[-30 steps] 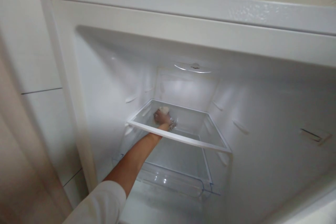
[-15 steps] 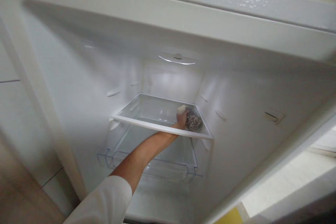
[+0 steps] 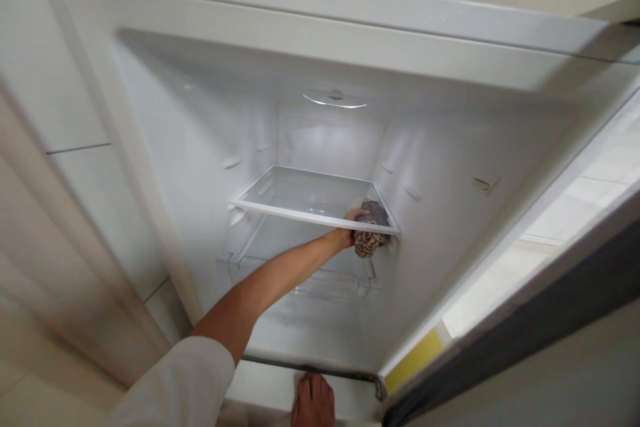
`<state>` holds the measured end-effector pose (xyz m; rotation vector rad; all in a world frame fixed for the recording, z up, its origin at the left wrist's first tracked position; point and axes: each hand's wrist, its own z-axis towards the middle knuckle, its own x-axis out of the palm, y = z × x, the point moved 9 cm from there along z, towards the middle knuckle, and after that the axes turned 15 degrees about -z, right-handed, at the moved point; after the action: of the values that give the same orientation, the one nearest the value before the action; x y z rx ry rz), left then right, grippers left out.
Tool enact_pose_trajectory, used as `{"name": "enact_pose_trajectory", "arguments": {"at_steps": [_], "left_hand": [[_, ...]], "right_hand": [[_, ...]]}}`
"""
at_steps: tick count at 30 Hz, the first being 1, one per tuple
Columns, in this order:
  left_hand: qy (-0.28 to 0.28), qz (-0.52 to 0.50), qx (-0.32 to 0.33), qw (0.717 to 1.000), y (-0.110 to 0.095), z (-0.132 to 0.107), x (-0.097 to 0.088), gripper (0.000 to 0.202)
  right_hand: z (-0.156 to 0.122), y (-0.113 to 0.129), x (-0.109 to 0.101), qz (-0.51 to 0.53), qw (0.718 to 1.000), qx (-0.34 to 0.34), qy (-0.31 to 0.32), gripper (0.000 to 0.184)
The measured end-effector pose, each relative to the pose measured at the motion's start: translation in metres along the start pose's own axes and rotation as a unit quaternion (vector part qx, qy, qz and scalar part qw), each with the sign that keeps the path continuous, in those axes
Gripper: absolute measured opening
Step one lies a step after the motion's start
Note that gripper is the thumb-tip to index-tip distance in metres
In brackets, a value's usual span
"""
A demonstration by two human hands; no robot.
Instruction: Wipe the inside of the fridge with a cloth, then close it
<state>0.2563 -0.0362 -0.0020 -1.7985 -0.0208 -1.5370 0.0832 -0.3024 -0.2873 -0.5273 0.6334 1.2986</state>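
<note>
My left hand (image 3: 349,230) is closed on a crumpled brown-and-white patterned cloth (image 3: 369,242) at the front right of a glass shelf (image 3: 310,190) in a white fridge. The shelf's white front rim crosses in front of the cloth, and its upper part looks grey through the glass. Some of my fingers also show through the glass. At the bottom of the view my right hand (image 3: 313,400) rests at the fridge's lower front edge (image 3: 265,380), knuckles up, fingers together and curled. Its fingertips are hidden.
A second shelf and a clear plastic bin (image 3: 295,280) sit lower in the fridge. A lamp cover (image 3: 335,99) is under the ceiling, and a switch (image 3: 485,185) is on the right wall. A dark door seal (image 3: 525,320) edges the door at right.
My left hand has drawn the cloth towards the shelf's front rim. My right hand has come into view at the bottom. The camera view has shifted, showing more of the door.
</note>
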Motion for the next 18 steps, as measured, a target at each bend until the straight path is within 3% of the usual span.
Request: {"name": "enact_pose_trajectory", "arguments": {"at_steps": [6,10,14,18], "left_hand": [[-0.019,-0.041,-0.031,0.998,0.027,-0.039,0.005,0.034],[-0.03,-0.086,0.024,0.996,0.029,-0.052,0.01,0.036],[-0.047,-0.131,0.119,0.983,0.005,-0.057,0.008,0.034],[-0.095,-0.159,0.217,0.959,-0.039,-0.069,-0.021,0.03]], "right_hand": [[0.006,-0.002,-0.01,0.025,0.999,0.021,-0.008,0.021],[0.013,-0.001,-0.017,0.025,1.0,-0.001,0.0,0.023],[0.016,-0.005,-0.024,0.011,1.0,-0.004,-0.007,0.023],[0.013,-0.006,-0.021,0.02,1.0,-0.02,-0.012,0.019]]}}
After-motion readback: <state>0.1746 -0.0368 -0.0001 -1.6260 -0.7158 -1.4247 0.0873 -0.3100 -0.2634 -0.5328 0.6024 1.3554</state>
